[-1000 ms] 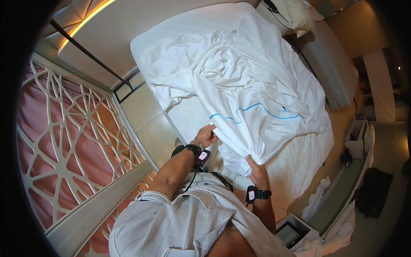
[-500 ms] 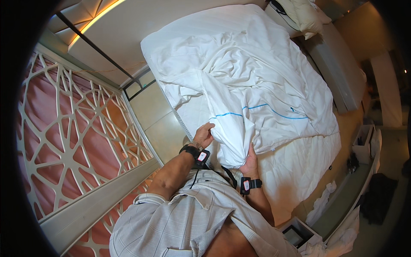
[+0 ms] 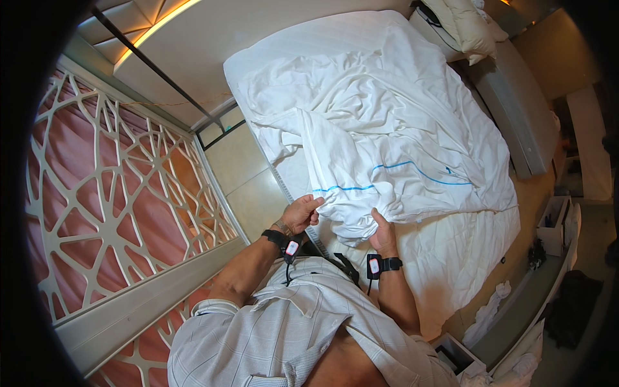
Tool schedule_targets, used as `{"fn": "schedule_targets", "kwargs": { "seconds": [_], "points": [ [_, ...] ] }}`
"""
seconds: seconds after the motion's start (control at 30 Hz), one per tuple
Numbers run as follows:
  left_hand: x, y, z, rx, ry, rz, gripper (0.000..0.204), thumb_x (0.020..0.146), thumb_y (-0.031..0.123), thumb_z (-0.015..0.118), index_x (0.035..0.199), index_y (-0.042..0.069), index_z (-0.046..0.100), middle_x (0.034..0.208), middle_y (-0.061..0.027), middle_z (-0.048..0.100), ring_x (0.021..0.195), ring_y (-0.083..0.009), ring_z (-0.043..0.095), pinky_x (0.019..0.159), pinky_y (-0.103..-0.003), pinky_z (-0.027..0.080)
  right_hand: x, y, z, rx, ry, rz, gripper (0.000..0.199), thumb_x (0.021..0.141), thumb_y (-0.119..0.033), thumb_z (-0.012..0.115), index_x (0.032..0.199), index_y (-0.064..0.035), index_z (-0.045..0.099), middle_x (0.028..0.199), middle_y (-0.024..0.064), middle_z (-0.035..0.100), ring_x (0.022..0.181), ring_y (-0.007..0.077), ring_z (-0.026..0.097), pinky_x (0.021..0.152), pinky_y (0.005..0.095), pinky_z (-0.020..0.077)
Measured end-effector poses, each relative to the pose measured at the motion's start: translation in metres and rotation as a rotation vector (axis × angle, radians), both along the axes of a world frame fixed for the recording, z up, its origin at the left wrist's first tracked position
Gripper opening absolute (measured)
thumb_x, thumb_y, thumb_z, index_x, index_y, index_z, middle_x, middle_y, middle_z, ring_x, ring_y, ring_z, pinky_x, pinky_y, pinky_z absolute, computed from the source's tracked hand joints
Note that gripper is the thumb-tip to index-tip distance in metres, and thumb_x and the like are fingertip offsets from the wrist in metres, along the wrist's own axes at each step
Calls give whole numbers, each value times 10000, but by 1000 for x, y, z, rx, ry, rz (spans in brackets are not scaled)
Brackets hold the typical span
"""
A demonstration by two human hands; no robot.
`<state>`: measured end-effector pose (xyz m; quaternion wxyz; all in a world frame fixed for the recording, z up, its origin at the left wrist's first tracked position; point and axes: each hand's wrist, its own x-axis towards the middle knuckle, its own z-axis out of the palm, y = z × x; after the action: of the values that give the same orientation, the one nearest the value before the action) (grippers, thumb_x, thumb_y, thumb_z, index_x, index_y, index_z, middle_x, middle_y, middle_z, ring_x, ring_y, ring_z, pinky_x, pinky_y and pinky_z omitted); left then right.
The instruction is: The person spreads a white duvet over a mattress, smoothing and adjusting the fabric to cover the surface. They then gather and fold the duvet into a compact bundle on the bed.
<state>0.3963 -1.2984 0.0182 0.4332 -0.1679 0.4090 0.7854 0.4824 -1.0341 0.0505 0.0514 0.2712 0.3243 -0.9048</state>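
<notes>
A white duvet cover (image 3: 342, 155) with a thin blue line lies rumpled across the bed, its near edge bunched in front of me. My left hand (image 3: 302, 214) is closed on the cover's left edge, close to the end of the blue line. My right hand (image 3: 384, 237) grips the bunched near edge, thumb on top; its other fingers are mostly hidden by cloth. Between the two hands the fabric hangs in loose folds. Under it, a white padded layer (image 3: 445, 264) spreads over the near right part of the bed. Each wrist wears a black strap with a small device.
A white lattice screen (image 3: 106, 193) backed by pink curtain stands on the left, with tiled floor (image 3: 248, 193) beside the bed. Pillows (image 3: 461, 26) and a grey mattress-like block (image 3: 516, 109) lie at the far right. Boxes (image 3: 551, 222) and dark cloth (image 3: 574, 306) sit right.
The cloth between my hands has dropped from a taut, raised fold into a looser, lower bunch. My left hand has shifted slightly down and left; my right hand has moved slightly right.
</notes>
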Motion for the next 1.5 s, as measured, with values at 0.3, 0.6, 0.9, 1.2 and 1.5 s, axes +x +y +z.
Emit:
{"fn": "schedule_targets", "kwargs": {
  "seconds": [0.3, 0.6, 0.9, 1.2, 1.5],
  "points": [
    [7, 10, 10, 64, 65, -82, 162, 1038, 243, 668, 973, 101, 622, 648, 6, 627, 499, -108, 581, 488, -261, 474, -13, -46, -18, -163, -191, 50, 449, 1020, -339, 662, 1333, -20, 615, 1178, 114, 735, 1001, 261, 723, 877, 415, 588],
    [10, -5, 5, -90, 27, -168, 196, 996, 224, 727, 950, 101, 581, 685, -17, 643, 523, -122, 603, 498, -252, 493, -35, -15, -44, -51, 26, -130, 557, 932, -36, 710, 1444, -64, 494, 1309, 92, 617, 1183, 281, 627, 1004, 441, 542],
    [2, -3, 36, -114, 175, -304, 254, 966, 236, 769, 887, 116, 560, 681, -3, 638, 553, -101, 602, 508, -240, 480, -54, -50, 17, -267, -221, 25, 317, 997, -245, 699, 1207, -15, 640, 1093, 117, 732, 947, 270, 724, 842, 435, 602],
    [2, 1, 51, -75, 253, -490, 238, 975, 174, 745, 839, 97, 564, 700, 1, 639, 569, -83, 585, 526, -231, 478, -74, -28, -19, -140, -81, -6, 246, 973, -126, 686, 1193, -19, 660, 1084, 77, 734, 1019, 241, 708, 945, 400, 555],
    [15, 21, 27, 102, 435, -707, 296, 1011, 182, 707, 782, 89, 545, 681, 36, 591, 603, -48, 518, 551, -239, 429, -85, -42, -34, -169, -229, 52, 351, 995, -243, 696, 1249, -6, 652, 1145, 118, 734, 993, 254, 718, 914, 387, 576]
  ]
}}
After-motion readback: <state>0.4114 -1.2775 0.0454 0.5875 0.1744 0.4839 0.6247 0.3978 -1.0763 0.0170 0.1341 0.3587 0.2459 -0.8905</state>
